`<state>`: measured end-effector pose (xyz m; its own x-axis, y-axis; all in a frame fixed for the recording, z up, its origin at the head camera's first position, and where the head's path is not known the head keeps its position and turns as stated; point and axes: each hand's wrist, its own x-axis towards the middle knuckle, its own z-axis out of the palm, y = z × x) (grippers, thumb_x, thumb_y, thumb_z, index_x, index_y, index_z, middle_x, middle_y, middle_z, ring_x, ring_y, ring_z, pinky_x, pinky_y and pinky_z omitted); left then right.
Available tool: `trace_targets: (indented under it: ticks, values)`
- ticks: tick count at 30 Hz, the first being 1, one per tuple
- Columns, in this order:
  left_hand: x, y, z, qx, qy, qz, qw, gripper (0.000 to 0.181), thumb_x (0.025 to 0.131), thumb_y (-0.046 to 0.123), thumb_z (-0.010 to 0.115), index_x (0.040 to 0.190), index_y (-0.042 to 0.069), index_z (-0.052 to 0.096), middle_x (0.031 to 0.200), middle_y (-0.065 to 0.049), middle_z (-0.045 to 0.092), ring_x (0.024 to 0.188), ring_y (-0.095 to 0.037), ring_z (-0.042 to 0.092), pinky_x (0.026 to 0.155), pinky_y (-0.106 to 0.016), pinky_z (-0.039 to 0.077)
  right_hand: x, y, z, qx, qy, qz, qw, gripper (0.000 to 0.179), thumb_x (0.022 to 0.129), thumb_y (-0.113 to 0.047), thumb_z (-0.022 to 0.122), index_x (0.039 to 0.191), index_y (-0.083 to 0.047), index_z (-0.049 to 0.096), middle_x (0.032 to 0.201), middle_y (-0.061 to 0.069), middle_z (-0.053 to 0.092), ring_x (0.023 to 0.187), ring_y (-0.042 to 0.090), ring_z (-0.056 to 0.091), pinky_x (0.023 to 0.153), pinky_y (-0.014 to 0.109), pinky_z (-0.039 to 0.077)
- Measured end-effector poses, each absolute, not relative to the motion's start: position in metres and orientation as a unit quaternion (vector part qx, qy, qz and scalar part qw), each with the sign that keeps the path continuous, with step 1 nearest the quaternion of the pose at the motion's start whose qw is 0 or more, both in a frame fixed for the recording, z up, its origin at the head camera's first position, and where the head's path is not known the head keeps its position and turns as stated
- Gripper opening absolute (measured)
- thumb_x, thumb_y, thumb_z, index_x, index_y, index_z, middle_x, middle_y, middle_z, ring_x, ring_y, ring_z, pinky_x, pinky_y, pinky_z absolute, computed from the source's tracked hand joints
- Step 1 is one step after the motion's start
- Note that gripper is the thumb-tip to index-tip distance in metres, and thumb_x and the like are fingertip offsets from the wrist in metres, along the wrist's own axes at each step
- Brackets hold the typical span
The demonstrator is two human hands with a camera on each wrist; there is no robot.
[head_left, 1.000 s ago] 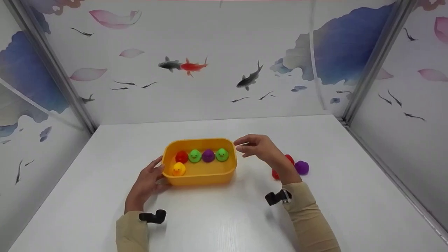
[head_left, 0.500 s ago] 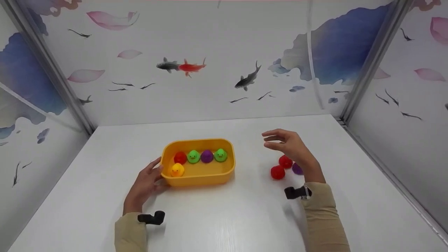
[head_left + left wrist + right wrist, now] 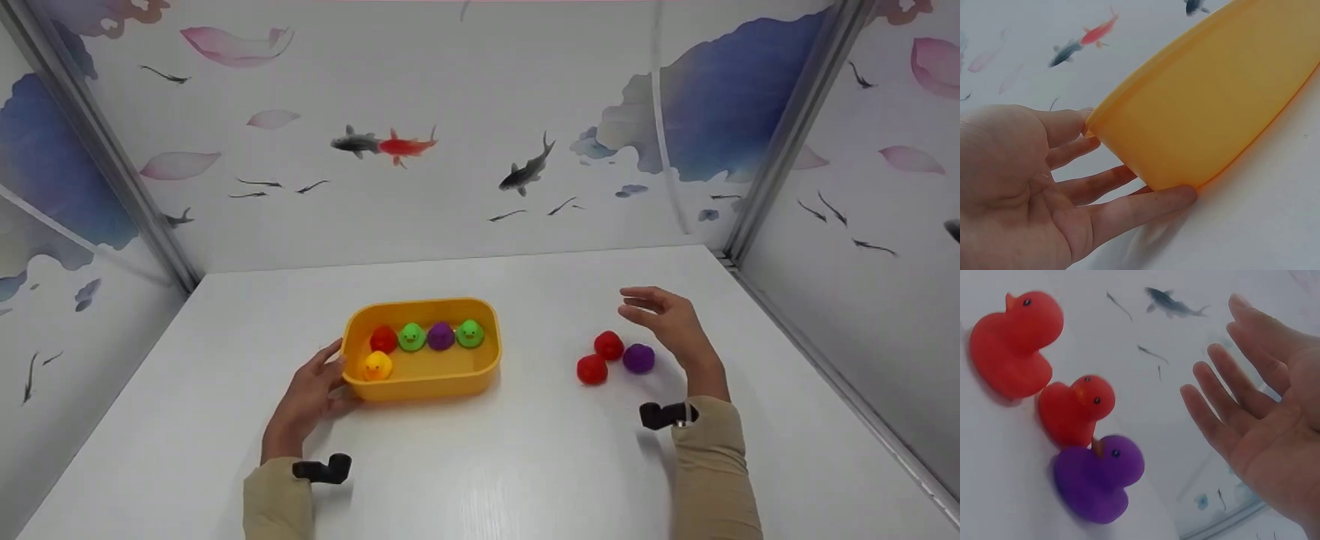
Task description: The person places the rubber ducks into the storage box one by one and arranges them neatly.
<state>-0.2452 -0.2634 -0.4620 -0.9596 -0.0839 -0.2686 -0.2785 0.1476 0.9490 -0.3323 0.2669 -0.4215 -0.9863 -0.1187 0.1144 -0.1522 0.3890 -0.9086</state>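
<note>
A yellow plastic tub (image 3: 424, 388) holds several rubber ducks in red, green, purple and yellow. At its left end my left hand (image 3: 304, 394) touches the tub with nearly straight fingers. In the left wrist view, one fingertip (image 3: 1188, 194) lies low against the wall and another digit meets the rim. Over to the right, two red rubber ducks (image 3: 608, 346) (image 3: 592, 370) and a purple rubber duck (image 3: 639, 358) sit close together on the table. Just behind and right of them, my right hand (image 3: 671, 322) hovers with its fingers loosely extended and nothing held.
The white table (image 3: 465, 465) is bounded at the back and sides by painted panels (image 3: 420, 217) with fish and petals. Metal posts (image 3: 784, 135) stand at the panel corners. A black wrist camera (image 3: 664, 415) juts inward from each cuff.
My right hand has moved right, from beside the tub's right rim to beyond the loose ducks, uncovering them. My left hand stays at the tub.
</note>
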Motion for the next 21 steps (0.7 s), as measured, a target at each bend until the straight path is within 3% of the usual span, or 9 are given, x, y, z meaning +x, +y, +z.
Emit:
trace_targets:
  ticks: [14,21]
  values:
    - [-0.246,-0.264,-0.463,-0.126,0.753,0.642,0.075,0.059,0.107,0.04,0.043,0.161,0.031,0.02,0.159,-0.014,0.04,0.136,-0.034,0.052,0.102,-0.04,0.054,-0.345,0.275,-0.461,0.043,-0.871,0.487,-0.052,0.068,0.089,-0.048,0.073,0.142,-0.011,0.055,0.152,0.021,0.046,0.145,0.042,0.036,0.12,0.06,0.033]
    - [-0.246,-0.264,-0.465,-0.123,0.748,0.648,0.074,0.06,0.106,0.042,0.045,0.16,0.032,0.022,0.157,-0.014,0.042,0.135,-0.034,0.052,0.1,-0.039,0.056,-0.346,0.272,-0.466,0.038,-0.879,0.466,-0.089,0.07,0.087,-0.049,0.074,0.142,-0.011,0.054,0.154,0.025,0.042,0.143,0.045,0.038,0.117,0.057,0.039]
